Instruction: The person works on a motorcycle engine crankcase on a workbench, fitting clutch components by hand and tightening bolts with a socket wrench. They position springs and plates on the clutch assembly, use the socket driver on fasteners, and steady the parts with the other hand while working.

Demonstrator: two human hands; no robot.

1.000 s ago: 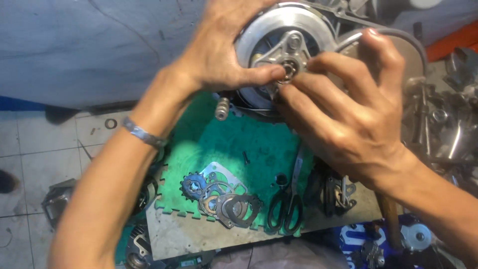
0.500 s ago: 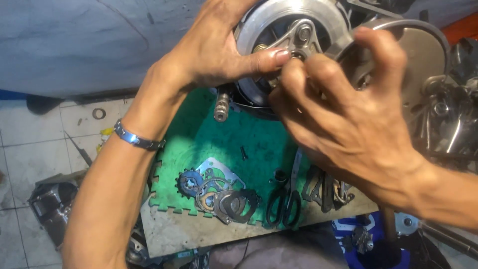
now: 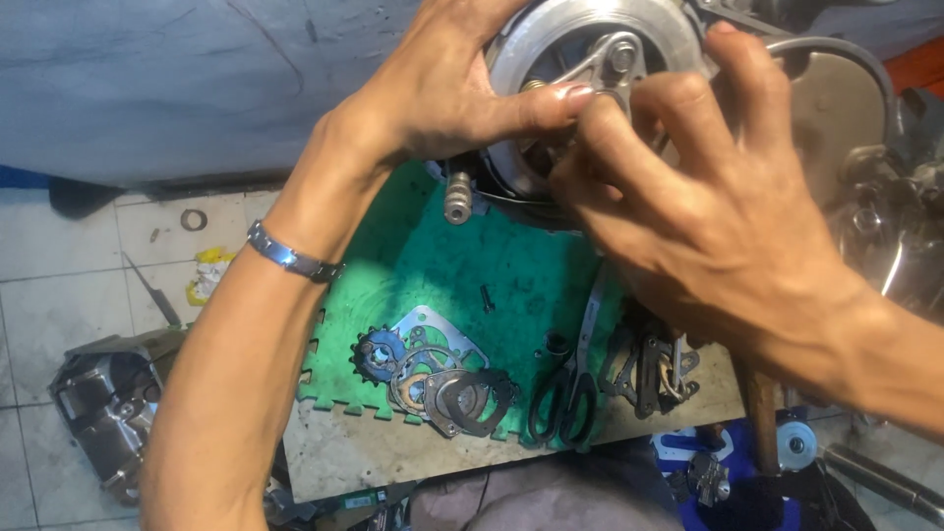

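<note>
Both hands have shifted slightly: left hand (image 3: 447,93) clenches the round metal drum (image 3: 590,49) above the green mat (image 3: 433,265); right hand (image 3: 708,206) pinches its centre bracket (image 3: 615,64), best turned gently, drum steadied.

Round engine part (image 3: 551,59): bright silver-grey metal, darker grey in its recesses.
Foam mat (image 3: 442,285): vivid green, plain, with a toothed jigsaw edge.
Sprocket (image 3: 377,356): dark blue-grey steel.
Gaskets (image 3: 462,398): dull grey and brownish, one pale silver-blue.
Scissors (image 3: 565,398): black handles, grey blades.
Bracelet (image 3: 285,256): polished silver links.
Floor tiles (image 3: 59,256): off-white with dark grout lines.
Engine casing (image 3: 103,413): matt grey, stained dark.
Scrap on floor (image 3: 208,275): yellow and white.
Board under mat (image 3: 393,452): pale grey, smudged.
</note>
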